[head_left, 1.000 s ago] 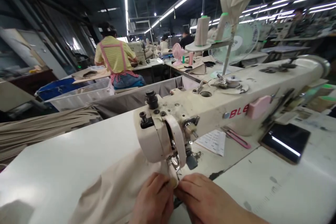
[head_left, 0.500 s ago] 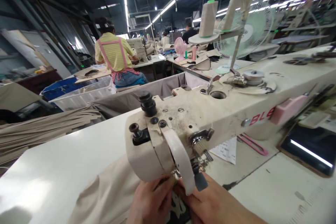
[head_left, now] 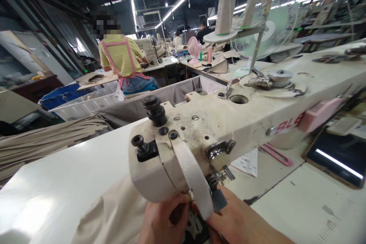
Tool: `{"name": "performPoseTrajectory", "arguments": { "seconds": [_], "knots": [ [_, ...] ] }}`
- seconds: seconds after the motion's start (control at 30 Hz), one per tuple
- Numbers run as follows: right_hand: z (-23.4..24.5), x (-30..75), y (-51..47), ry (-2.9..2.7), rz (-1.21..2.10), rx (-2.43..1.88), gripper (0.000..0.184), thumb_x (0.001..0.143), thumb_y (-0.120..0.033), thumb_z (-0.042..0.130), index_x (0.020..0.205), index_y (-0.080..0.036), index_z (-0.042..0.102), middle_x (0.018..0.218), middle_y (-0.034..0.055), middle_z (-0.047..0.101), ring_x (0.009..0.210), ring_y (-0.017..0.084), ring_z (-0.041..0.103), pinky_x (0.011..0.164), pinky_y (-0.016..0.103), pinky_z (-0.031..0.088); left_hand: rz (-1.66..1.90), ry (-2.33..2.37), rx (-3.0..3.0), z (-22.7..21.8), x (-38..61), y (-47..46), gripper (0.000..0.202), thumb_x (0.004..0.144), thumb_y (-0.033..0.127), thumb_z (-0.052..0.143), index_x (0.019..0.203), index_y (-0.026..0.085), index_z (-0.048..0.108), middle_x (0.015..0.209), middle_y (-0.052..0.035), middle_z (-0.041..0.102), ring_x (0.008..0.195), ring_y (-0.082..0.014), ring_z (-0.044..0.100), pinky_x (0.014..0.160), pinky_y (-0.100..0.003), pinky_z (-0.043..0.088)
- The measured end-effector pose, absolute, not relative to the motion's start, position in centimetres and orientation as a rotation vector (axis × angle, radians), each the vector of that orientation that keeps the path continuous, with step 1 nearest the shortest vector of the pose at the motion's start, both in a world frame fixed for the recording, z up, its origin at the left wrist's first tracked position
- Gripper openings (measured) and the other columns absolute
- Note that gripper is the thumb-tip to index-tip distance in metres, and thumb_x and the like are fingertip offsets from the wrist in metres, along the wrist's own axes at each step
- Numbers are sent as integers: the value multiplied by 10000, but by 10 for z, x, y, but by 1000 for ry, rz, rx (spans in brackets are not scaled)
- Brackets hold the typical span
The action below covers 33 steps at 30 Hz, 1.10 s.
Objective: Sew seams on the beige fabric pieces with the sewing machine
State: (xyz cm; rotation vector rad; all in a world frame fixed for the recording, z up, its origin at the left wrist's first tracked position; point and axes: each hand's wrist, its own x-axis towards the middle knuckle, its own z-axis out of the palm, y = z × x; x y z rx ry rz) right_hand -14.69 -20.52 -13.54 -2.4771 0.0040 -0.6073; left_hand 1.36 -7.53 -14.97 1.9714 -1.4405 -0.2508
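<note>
Beneath the head of a white sewing machine, both my hands are close together at the needle area. My left hand has its thumb and fingers curled into a pinch on beige fabric, which spreads out on its left. On the other side of the curved white lever cover, my right hand has its fingers bent inward. The cover hides its fingertips and whatever they hold. A dark patch with a white pattern shows between the hands. The needle itself is hidden.
Stacked beige cloth strips lie left of the white tabletop. To the right are a phone, pink thread snips and a printed paper. Thread cones stand behind the machine. A co-worker sits ahead.
The view has shifted slightly, so the machine head appears a little further left. My left hand's fingers have arched, showing a dark gap under them. My right hand stays nearly in place.
</note>
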Motion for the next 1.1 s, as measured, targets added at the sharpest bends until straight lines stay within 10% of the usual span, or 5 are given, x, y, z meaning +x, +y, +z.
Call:
{"name": "performPoseTrajectory", "arguments": {
  "seconds": [0.4,0.77,1.1],
  "knots": [
    [-124,-149,-203,42,-517,-2516,441,627,25,478,1020,-77,650,1040,131,638,1033,259,542,1011,366,467,-190,-1610,1944,-145,15,-77,190,845,133,484,785,250,621,753,9,626,721,-145,615,712,-266,517],
    [-126,-154,-204,105,-444,-2491,468,667,-41,465,1103,-93,626,1156,126,594,1115,272,482,1045,407,415,201,-1639,1906,-137,8,-79,184,820,126,514,858,262,632,941,25,675,871,-127,648,728,-219,532],
    [-118,-150,-211,90,-359,-2595,432,653,-31,474,1044,-129,631,1089,90,626,1053,239,522,984,350,444,-48,-1369,2010,-150,4,-76,179,812,172,520,677,222,626,687,16,617,665,-139,580,615,-252,451]
  ]
}}
